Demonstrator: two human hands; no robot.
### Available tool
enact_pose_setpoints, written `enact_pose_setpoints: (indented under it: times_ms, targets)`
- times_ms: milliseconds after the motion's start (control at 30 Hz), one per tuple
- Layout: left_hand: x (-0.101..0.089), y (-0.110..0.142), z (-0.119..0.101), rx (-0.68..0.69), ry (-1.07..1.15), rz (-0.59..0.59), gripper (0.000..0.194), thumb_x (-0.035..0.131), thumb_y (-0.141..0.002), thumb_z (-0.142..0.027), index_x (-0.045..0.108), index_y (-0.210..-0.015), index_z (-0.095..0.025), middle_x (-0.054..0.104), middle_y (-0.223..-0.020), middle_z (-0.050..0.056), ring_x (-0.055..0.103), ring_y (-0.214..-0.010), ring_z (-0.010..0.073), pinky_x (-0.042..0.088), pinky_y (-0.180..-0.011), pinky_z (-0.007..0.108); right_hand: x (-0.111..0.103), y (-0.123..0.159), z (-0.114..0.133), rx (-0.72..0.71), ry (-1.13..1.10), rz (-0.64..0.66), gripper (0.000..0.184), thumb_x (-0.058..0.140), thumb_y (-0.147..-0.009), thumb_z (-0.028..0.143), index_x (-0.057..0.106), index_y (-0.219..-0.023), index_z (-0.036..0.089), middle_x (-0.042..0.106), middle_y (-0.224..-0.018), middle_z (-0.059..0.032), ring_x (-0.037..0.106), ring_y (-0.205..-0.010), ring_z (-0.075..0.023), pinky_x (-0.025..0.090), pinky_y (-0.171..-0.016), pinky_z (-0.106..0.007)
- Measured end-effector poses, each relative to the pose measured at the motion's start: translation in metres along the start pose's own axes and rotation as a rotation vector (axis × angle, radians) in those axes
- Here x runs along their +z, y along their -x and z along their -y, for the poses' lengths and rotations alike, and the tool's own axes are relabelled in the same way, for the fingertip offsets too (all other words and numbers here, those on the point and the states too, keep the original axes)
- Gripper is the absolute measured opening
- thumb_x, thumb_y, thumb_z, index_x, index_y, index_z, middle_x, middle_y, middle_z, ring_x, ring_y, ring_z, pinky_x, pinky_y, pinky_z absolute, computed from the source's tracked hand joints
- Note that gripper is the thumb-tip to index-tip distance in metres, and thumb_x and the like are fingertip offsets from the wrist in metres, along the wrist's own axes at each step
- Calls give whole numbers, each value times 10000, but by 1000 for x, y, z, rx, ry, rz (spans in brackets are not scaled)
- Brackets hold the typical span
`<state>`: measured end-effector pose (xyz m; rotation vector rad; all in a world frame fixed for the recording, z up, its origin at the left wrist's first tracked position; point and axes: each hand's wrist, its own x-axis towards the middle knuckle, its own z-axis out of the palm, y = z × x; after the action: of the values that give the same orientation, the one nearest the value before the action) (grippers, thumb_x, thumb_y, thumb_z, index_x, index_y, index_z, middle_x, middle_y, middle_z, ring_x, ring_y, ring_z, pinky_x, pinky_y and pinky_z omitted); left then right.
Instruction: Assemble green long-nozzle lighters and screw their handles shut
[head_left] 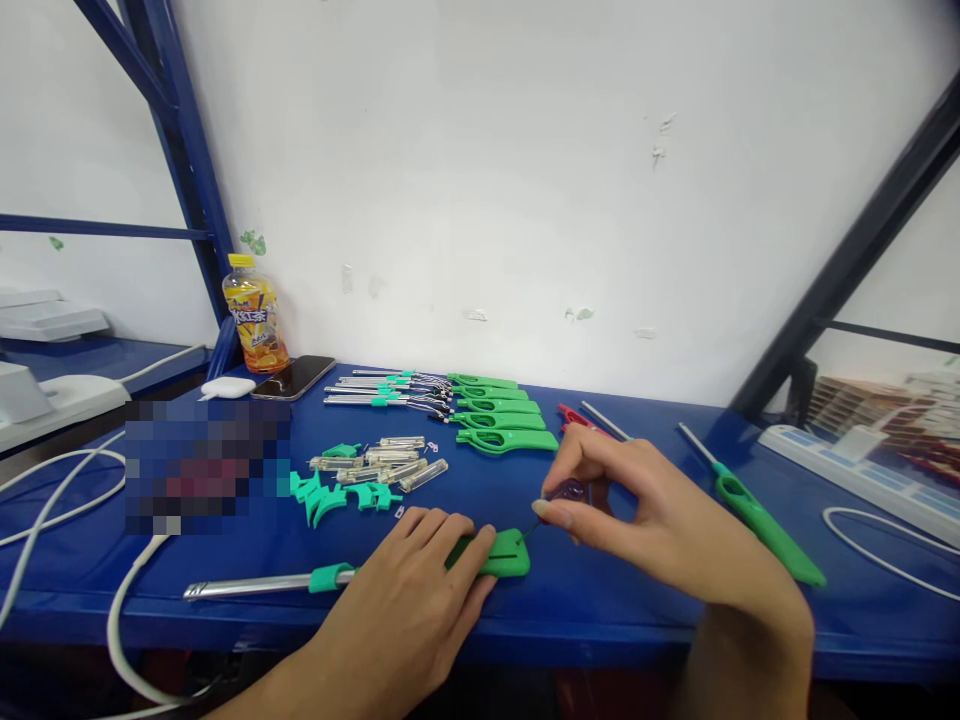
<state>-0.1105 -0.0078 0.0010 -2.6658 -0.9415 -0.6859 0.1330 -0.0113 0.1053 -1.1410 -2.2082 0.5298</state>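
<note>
My left hand (412, 590) presses a green long-necked lighter (514, 556) down on the blue table, fingers curled over its handle. The lighter's metal tube (255, 586) points left, with a teal collar (328, 577) where it meets the handle. In my right hand (619, 500) a small screwdriver with a dark purple handle (568, 492) is pinched between thumb and fingers. Its thin shaft reaches down to the handle's right end. Beyond my left hand lie teal trigger pieces (324, 497) and clear fuel tanks (405, 473).
Green handle shells (502, 441) and metal tubes with wires (360, 401) lie in rows at the back. An assembled green lighter (772, 530) and a white power strip (862, 480) are at right. A drink bottle (256, 320), phone (296, 377) and white cables (124, 600) occupy the left.
</note>
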Motion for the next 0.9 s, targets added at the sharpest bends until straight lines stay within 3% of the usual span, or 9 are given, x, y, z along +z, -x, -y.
enact_pose_setpoints:
  times_ms: [133, 433, 900]
  targets:
    - [0, 1, 1, -3, 12, -3, 304, 538, -1080, -222, 592, -1372, -160, 715, -1151, 106, 695, -1029, 318, 555, -920, 522, 0, 1, -1, 20, 13, -2, 226, 672, -1012, 480, 660, -944, 265, 683, -809, 24, 609, -713, -134, 471, -641, -256]
    - [-1, 1, -1, -1, 16, 0, 310, 539, -1072, -199, 595, -1372, -141, 712, -1149, 118, 693, -1023, 325, 562, -906, 533, 2, -3, -4, 39, 10, -15, 168, 748, -985, 394, 644, -926, 277, 650, -723, 92, 602, -659, -97, 436, -643, -234]
    - [-2, 0, -1, 9, 5, 6, 293, 504, -1087, -208, 590, -1360, -145, 711, -1140, 114, 692, -1010, 317, 563, -898, 522, 1, -4, -4, 26, 84, -30, 258, 728, -982, 501, 654, -918, 263, 640, -726, 60, 589, -632, -125, 418, -591, -252]
